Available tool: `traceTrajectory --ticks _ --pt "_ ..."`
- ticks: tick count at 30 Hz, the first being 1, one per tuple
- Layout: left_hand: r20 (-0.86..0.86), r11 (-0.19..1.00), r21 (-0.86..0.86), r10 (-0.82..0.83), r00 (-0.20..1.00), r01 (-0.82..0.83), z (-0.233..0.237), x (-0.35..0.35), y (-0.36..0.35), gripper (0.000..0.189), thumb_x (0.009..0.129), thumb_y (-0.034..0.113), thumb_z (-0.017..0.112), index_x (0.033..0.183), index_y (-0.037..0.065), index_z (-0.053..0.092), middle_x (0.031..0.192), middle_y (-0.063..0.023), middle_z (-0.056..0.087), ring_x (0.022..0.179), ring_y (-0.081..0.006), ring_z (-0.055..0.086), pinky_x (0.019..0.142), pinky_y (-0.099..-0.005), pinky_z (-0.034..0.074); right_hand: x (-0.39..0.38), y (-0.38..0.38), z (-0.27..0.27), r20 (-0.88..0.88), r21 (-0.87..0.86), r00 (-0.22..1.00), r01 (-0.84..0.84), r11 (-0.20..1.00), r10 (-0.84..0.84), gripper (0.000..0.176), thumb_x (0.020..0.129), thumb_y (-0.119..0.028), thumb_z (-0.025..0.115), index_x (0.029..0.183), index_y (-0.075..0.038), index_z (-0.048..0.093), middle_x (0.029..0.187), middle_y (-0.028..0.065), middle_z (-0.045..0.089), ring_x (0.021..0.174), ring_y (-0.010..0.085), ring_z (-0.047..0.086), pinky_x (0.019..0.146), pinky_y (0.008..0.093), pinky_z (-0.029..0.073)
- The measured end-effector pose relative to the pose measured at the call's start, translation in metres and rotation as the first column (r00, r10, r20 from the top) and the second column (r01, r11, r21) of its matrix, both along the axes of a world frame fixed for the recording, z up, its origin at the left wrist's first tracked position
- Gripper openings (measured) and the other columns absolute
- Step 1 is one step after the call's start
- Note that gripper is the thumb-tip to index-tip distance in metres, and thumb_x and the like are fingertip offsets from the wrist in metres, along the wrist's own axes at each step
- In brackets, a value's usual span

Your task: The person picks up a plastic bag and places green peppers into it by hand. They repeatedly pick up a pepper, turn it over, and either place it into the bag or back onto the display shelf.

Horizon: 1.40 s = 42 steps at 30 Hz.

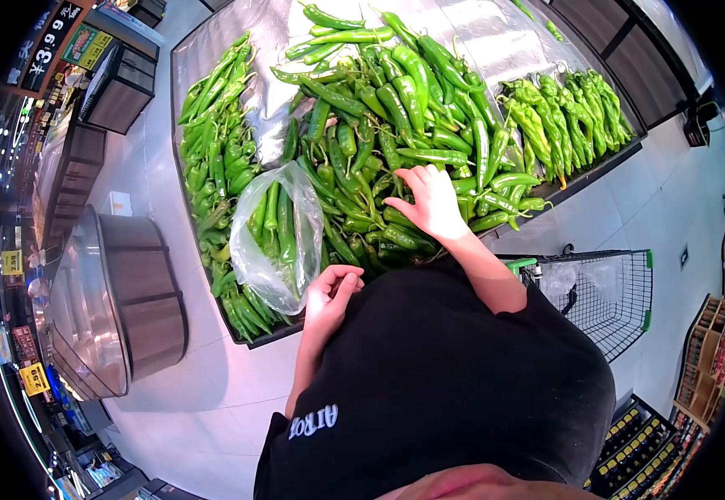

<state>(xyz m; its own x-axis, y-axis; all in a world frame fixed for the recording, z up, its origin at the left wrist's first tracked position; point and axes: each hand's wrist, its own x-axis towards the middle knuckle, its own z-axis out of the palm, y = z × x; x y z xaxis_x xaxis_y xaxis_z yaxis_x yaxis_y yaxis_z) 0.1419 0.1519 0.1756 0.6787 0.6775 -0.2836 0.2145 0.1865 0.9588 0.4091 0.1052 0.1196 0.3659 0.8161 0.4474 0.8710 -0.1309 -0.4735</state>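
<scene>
Over the large pile of green peppers [379, 125] my right hand [431, 200] is open, thumb and fingers apart, at the pile's near side. It is close to or touching the peppers below; contact is hard to tell. My left hand [335, 290] is curled closed at the display's front edge, just right of a clear plastic bag [250, 237]. Anything inside its fingers is hidden. The bag rests on the peppers, with several long green peppers [277, 217] inside or seen through it. Slimmer green peppers [212, 167] lie along the left side.
Wrinkled light-green peppers [562, 117] are lined up at the display's right. A wire shopping cart [604, 292] with green corners stands to my right. A round metal display stand [142, 283] is on the left. A price sign [44, 54] hangs at upper left.
</scene>
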Motion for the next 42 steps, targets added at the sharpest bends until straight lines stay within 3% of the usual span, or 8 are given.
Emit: traceTrajectory --ticks 8,14,19,23,28,32,36,42 --pt "0.009 1.0 -0.012 0.0 1.0 0.0 -0.007 -0.008 -0.001 0.02 0.1 0.016 0.061 0.111 0.0 0.066 0.089 -0.0018 0.067 0.081 -0.0081 0.061 0.078 -0.0218 0.049 0.075 -0.023 -0.003 0.067 0.284 0.815 0.538 0.794 -0.576 0.036 0.085 -0.021 0.076 0.112 -0.003 0.061 0.102 0.0155 0.062 0.094 0.0335 0.062 0.083 0.0419 0.05" --pt "-0.024 0.999 -0.033 -0.043 0.999 0.042 0.001 -0.002 -0.001 0.02 0.1 0.016 0.062 0.111 0.0 0.066 0.09 -0.001 0.068 0.084 -0.0067 0.061 0.08 -0.0212 0.049 0.107 -0.028 -0.023 0.131 0.053 0.819 0.558 0.828 -0.559 0.049 0.083 -0.024 0.077 0.124 -0.006 0.058 0.106 0.0142 0.064 0.096 0.0321 0.064 0.081 0.0396 0.052" --pt "-0.02 0.999 -0.019 -0.035 0.999 0.034 0.0 -0.005 -0.003 0.02 0.1 0.016 0.062 0.112 0.0 0.066 0.091 -0.0012 0.068 0.084 -0.0069 0.062 0.08 -0.0214 0.049 0.115 -0.022 -0.012 0.0 0.359 0.853 0.487 0.796 -0.522 0.041 0.085 -0.02 0.075 0.12 -0.004 0.062 0.094 0.0137 0.063 0.08 0.0333 0.061 0.073 0.0401 0.051" --pt "0.004 1.0 0.009 -0.029 1.0 0.029 0.004 -0.007 -0.004 0.019 0.1 0.013 0.06 0.112 -0.001 0.066 0.091 -0.0025 0.068 0.084 -0.0078 0.062 0.08 -0.022 0.05 0.077 -0.029 0.045 -0.657 0.435 0.753 0.419 0.797 -0.038 0.039 0.088 -0.008 0.075 0.124 -0.003 0.063 0.095 0.0019 0.07 0.065 0.0032 0.05 0.062 0.0173 0.042" --pt "0.149 0.996 0.063 0.058 0.987 -0.068 0.029 0.002 0.003 0.029 0.098 0.003 0.061 0.126 -0.002 0.057 0.099 -0.0057 0.068 0.09 -0.0118 0.064 0.087 -0.0264 0.052 0.004 -0.031 0.082 -0.734 0.679 0.116 0.099 0.727 0.669 0.032 0.094 0.003 0.058 0.125 0.001 0.053 0.117 0.0245 0.067 0.085 0.0202 0.068 0.077 0.0305 0.056" --pt "0.181 0.961 0.221 0.128 0.975 -0.167 0.055 0.012 0.002 0.047 0.093 -0.001 0.066 0.137 0.001 0.05 0.1 -0.0062 0.067 0.095 -0.0134 0.065 0.093 -0.0284 0.05 -0.028 -0.022 0.072 -0.721 0.679 -0.235 -0.055 0.732 0.652 0.031 0.098 -0.004 0.058 0.126 0.0 0.047 0.132 0.0281 0.058 0.095 0.0245 0.069 0.087 0.0354 0.056" --pt "0.215 0.912 0.316 0.2 0.956 -0.262 0.057 0.01 -0.002 0.037 0.091 -0.003 0.068 0.127 -0.003 0.06 0.112 -0.0102 0.069 0.106 -0.0144 0.065 0.094 -0.0287 0.05 -0.043 -0.015 0.066 -0.758 0.639 -0.284 -0.142 0.756 0.587 0.036 0.099 -0.007 0.059 0.132 -0.001 0.046 0.134 0.0251 0.058 0.098 0.0228 0.069 0.088 0.0356 0.056" --pt "0.143 0.869 0.345 0.326 0.934 -0.356 0.055 0.004 -0.001 0.021 0.097 0.005 0.061 0.116 -0.004 0.065 0.081 -0.0089 0.073 0.074 -0.0115 0.068 0.072 -0.0249 0.054 -0.046 -0.013 0.063 -0.759 0.652 -0.176 -0.204 0.731 0.627 0.046 0.096 -0.004 0.06 0.14 -0.001 0.044 0.134 0.0221 0.059 0.093 0.0186 0.067 0.086 0.0329 0.055"
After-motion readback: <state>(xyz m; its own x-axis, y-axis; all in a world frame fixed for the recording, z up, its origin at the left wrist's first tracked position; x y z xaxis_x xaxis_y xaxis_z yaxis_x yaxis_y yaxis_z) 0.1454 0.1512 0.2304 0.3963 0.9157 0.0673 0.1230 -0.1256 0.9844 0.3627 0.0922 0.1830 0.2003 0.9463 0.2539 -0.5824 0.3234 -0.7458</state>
